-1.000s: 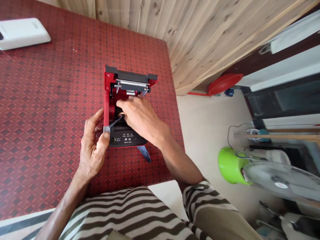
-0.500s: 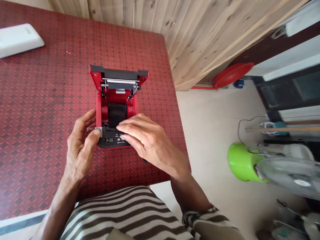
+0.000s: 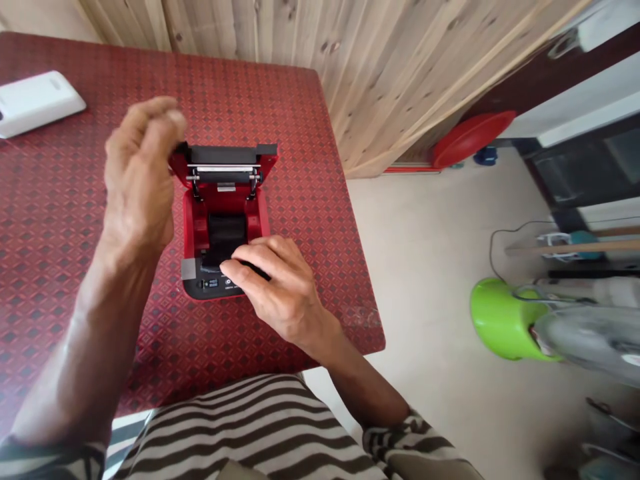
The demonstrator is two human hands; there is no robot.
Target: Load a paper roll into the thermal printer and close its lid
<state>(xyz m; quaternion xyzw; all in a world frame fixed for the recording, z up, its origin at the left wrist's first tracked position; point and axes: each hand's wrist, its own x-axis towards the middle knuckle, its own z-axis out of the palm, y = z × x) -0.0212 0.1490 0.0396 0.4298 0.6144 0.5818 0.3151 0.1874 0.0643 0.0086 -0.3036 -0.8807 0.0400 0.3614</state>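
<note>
A small red-and-black printer point(image 3: 189, 230) stands on the table with its lid point(image 3: 225, 155) raised. A black roll point(image 3: 227, 230) lies in its bay, the loose end drawn toward the front panel point(image 3: 200, 290). My right hand point(image 3: 280, 287) presses its closed fingers on that loose end at the front edge of the bay, partly covering the panel's buttons. My left hand point(image 3: 143, 167) is up at the lid's left corner, fingers bent and blurred; whether they grip the lid cannot be seen.
The printer rests on a red patterned table point(image 3: 310, 200). A white power-bank-like block point(image 3: 40, 103) lies at the far left. Wooden panelling point(image 3: 280, 33) borders the table's back edge. On the floor to the right are a green bucket point(image 3: 495, 320) and a red basin point(image 3: 470, 140).
My left hand has left the printer's left side and risen to the lid's corner. My right hand stays at the black strip, its fingers shifted slightly left. The view has shifted a little.
</note>
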